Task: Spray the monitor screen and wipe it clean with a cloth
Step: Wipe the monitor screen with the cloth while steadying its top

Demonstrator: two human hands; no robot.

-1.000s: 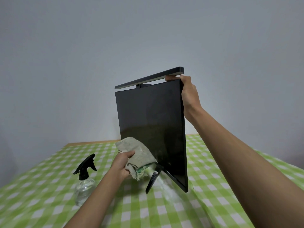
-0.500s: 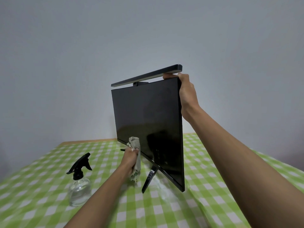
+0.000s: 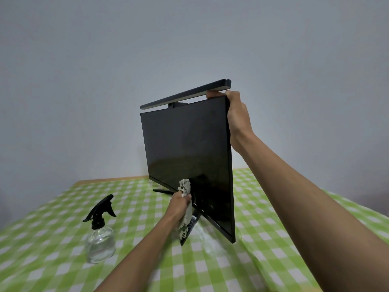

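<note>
Looking down over a table [image 3: 52,270] draped in green-and-white check, filling the lower frame. Steadying a dark monitor [image 3: 189,148] at centre, resting on its thin black stand [image 3: 189,228], the screen angling away toward 9 o'clock. Noting a slim light bar [image 3: 185,94] clipped along the top edge. Seeing a clear spray bottle [image 3: 101,234] with a black trigger standing upright at 8 o'clock from the monitor, well apart. Gripping the screen's 1 o'clock corner with the right hand [image 3: 237,121], fingers wrapping behind. Clutching a crumpled grey cloth [image 3: 185,185] in the left hand [image 3: 179,204], fingers curling round it, holding it against the screen's lower edge at 6 o'clock.
</note>
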